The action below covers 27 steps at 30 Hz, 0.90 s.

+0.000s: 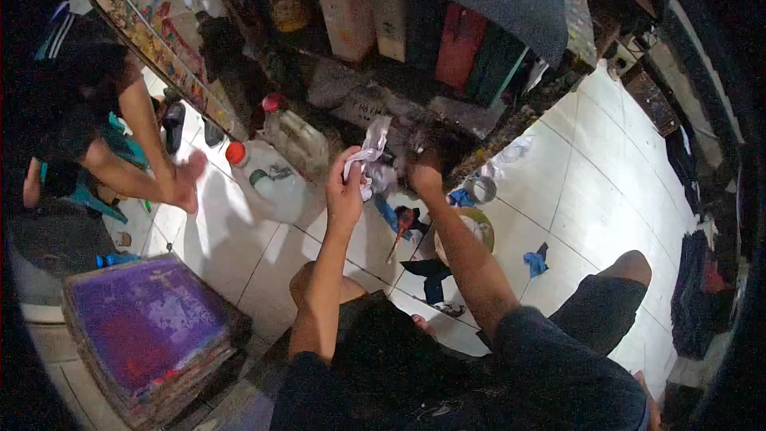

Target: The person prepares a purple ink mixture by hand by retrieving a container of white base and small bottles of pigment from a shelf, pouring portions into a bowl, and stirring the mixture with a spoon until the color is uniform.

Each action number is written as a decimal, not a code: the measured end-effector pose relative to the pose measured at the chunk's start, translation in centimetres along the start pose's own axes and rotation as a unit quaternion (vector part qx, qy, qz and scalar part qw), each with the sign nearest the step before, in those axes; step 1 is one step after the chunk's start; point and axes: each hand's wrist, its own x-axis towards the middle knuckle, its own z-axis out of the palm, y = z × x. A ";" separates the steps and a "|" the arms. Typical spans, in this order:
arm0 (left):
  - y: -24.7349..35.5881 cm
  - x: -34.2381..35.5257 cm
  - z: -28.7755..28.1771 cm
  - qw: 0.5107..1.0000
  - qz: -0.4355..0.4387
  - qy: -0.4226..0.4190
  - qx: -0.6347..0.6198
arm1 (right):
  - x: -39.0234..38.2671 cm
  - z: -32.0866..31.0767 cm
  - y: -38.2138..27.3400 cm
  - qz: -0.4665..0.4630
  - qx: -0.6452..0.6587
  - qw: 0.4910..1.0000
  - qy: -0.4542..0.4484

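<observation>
My left hand (345,190) is raised in the middle of the view, closed on a crumpled white sheet (372,152) that looks like thin paper or cloth. Just to its right, my right hand (424,177) is curled in front of the dark lower shelf. Shadow and blur hide its fingertips and whatever they hold. Between the hands, the far end of the white sheet is smeared. Below them on the tiles lie dark and blue scraps (408,222). A round yellowish tub (465,233) stands beside my right forearm, partly hidden by it.
Ahead is a dark shelf holding upright coloured panels (461,44). A clear jug with a red cap (275,190) stands left of my hands. Nearer left is a purple-topped stack (152,327). Another person's bare legs (152,144) are at far left. A metal can (481,189) sits on the right.
</observation>
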 end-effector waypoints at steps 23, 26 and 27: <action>-11.8 7.4 14.1 0.817 -0.211 0.101 -0.527 | -21.5 -20.6 -3.1 0.159 0.227 0.946 -0.169; -7.5 6.9 16.3 0.850 -0.340 0.152 -0.373 | -20.9 -23.7 -3.7 0.158 0.235 0.948 -0.148; -6.4 6.8 16.0 0.855 -0.368 0.125 -0.345 | -21.0 -24.2 -3.6 0.159 0.236 0.948 -0.145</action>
